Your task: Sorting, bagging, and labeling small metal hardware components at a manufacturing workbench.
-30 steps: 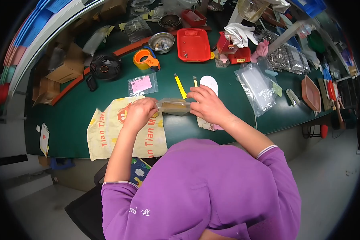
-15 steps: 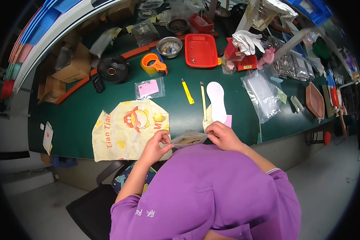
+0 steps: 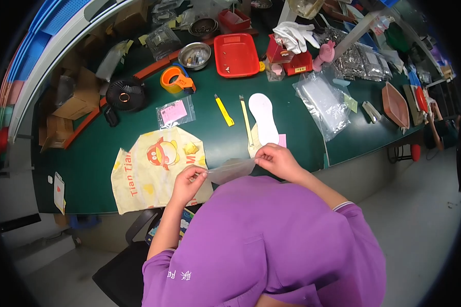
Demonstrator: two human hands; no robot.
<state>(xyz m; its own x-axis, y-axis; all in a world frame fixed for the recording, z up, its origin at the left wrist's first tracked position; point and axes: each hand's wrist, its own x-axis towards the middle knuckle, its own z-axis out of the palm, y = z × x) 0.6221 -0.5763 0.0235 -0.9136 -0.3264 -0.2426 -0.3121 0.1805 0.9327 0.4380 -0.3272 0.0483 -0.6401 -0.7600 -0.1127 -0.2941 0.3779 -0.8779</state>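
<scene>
A small translucent plastic bag (image 3: 232, 171) is stretched between my two hands at the table's front edge, close to my purple shirt. My left hand (image 3: 187, 183) pinches its left corner, and my right hand (image 3: 278, 161) pinches the right corner. What is inside the bag cannot be made out. Beside my left hand lies a yellow sheet (image 3: 148, 192) printed with a red and yellow penguin. Just beyond my right hand are a white shoe insole (image 3: 263, 116), a pink paper (image 3: 282, 140) and a slim yellow strip-shaped tool (image 3: 246, 120). A yellow utility knife (image 3: 224, 110) lies farther off.
On the green table (image 3: 297, 110) stand a black fan (image 3: 125, 94), orange tape (image 3: 174, 80), a metal bowl (image 3: 194, 56) and a red tray (image 3: 236, 55). Clear plastic bags (image 3: 322, 105), a stapler (image 3: 371, 112) and a pink tray (image 3: 395, 106) lie at right. Cardboard boxes (image 3: 79, 100) sit at left.
The bag has turned: dark marks showed in it before, and now a plain, taut translucent face shows. Both hands keep their pinch on it. The whole view has shifted slightly.
</scene>
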